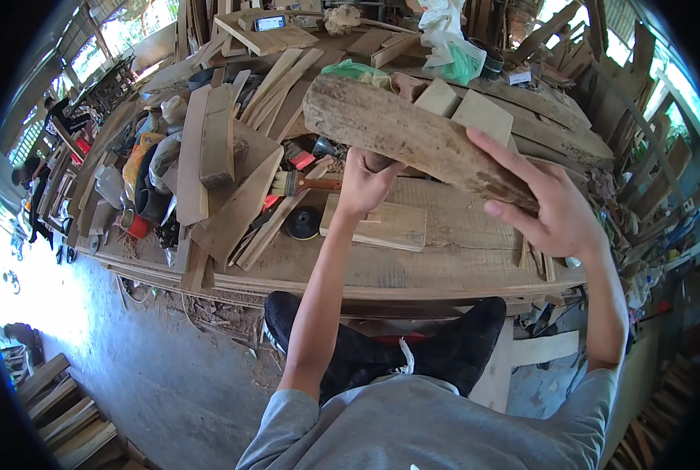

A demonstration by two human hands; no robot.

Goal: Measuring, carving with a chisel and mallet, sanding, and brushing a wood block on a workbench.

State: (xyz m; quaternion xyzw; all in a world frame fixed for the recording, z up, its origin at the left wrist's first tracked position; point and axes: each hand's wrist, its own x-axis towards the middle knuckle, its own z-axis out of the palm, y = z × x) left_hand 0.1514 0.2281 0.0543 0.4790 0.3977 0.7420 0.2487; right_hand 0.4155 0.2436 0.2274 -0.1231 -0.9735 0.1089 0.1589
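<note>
Above the workbench, both hands grip a rough, weathered wooden slab: the left hand closed under its middle, the right hand wrapped over its lower end. It looks stiff, fairly heavy and splintery; a paintbrush lies beneath.

Browns and greens at my bench

I see a weathered grey-brown wood slab, a green plastic bag at upper centre, and a red-handled brush.
</note>
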